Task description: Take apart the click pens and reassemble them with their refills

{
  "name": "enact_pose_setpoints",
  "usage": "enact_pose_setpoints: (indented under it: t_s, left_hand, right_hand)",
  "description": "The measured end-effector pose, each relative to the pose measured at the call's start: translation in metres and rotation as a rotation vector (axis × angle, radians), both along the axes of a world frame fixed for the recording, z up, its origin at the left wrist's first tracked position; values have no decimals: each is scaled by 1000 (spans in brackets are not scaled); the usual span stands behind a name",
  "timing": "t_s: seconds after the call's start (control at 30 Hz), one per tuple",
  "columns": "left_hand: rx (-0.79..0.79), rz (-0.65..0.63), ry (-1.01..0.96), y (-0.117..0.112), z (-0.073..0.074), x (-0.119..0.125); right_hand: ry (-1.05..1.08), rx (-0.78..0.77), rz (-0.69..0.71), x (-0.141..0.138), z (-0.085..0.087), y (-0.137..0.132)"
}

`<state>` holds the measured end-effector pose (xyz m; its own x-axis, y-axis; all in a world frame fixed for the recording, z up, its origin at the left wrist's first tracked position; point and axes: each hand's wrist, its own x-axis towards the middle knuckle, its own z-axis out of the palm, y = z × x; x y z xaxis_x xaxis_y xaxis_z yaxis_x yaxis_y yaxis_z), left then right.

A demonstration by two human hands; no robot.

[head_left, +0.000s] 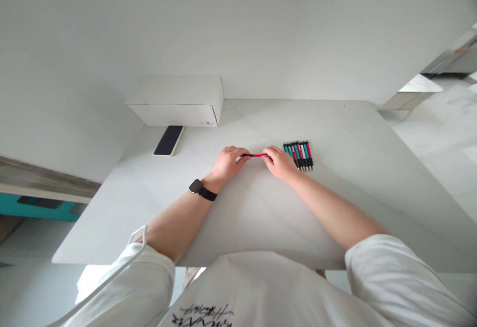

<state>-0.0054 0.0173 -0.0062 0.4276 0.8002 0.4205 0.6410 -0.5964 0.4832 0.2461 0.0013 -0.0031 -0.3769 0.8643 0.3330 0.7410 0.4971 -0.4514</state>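
A red pen with a black grip (257, 155) lies level between my two hands, just above or on the white table (257, 207); I cannot tell which. My left hand (229, 163) pinches its black end. At the red end, the fingers of my right hand (278, 162) are closed on it. Both pen tips are mostly hidden by the fingers. Just right of my right hand lies a row of several pens (303, 155), side by side, with red, teal and white barrels and black grips. My right hand covers part of the row's left side.
A white box (175, 113) stands at the back left against the wall. In front of it lies a phone (169, 140) with a dark screen. A white cable (112, 272) hangs beside my left sleeve. The table's right edge runs down toward me.
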Motion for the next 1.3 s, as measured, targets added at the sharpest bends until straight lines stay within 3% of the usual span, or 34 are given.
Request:
enact_pose_setpoints:
  t_s: [0.87, 1.07, 1.3]
  left_hand:
    - [-9, 17, 48, 0, -2, -1]
    - [23, -34, 38, -2, 0, -1]
    - [16, -91, 92, -5, 3, 2]
  right_hand:
    - [36, 0, 43, 0, -3, 2]
    - [18, -25, -8, 1, 1, 2]
    - [332, -159, 29, 3, 8, 5]
